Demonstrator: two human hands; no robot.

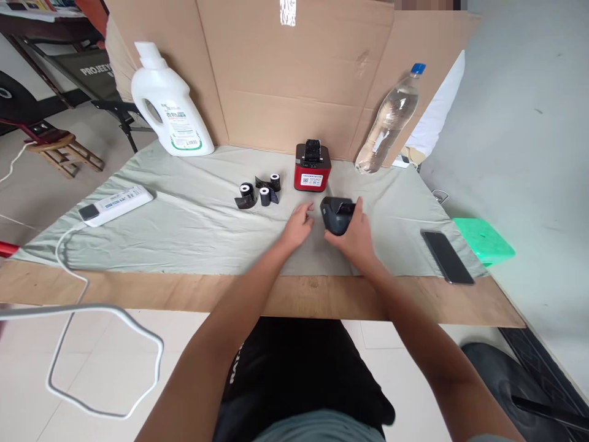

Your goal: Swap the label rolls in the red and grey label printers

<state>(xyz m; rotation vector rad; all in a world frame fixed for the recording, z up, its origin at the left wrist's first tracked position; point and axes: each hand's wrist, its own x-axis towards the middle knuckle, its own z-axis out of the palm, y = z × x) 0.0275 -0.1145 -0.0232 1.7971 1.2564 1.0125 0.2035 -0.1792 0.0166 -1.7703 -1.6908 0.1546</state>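
Note:
My right hand (358,236) grips a small black device (335,215) that looks like a portable printer, with a slot in its upper face. It is tilted just above or on the cloth; which one I cannot tell. My left hand (298,224) rests beside it with fingers loosely bent and apart, holding nothing. Behind both hands stands a red and black box-shaped device (311,175), with a black strip rising from its top and a white label on the front. Left of it lie several small rolls of black tape or paper (265,196), their loose ends partly unwound.
A white detergent jug (172,104) and a clear water bottle (389,123) stand against the cardboard panel (294,73). On the grey cloth (197,239) lies a white power strip (117,204) with a cord. A phone (446,256) sits near the right front edge.

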